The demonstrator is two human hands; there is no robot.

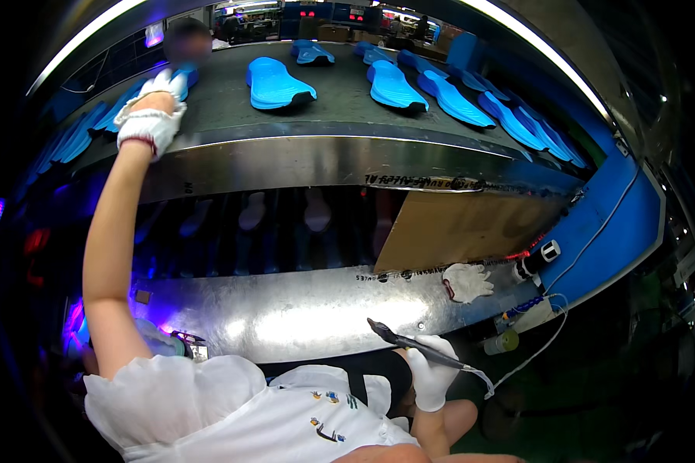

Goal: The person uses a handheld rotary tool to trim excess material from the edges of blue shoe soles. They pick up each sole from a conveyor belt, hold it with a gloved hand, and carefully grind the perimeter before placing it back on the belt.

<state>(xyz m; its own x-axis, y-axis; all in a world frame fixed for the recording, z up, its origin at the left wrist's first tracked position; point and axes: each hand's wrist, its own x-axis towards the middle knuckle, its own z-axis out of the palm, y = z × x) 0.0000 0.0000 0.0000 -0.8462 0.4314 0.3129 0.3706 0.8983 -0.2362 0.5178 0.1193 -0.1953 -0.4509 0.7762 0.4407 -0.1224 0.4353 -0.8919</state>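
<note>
Holding brush, blue soles beyond

Right grip, white-gloved, closed round the dark brush, by the near edge of the metal bench. Spare white glove on bench, right side, near brown cardboard. Farther: left grip, gloved, arm outstretched over dark belt, at one blue sole; can't tell if grasping or just touching. Other soles spread along belt.
</note>
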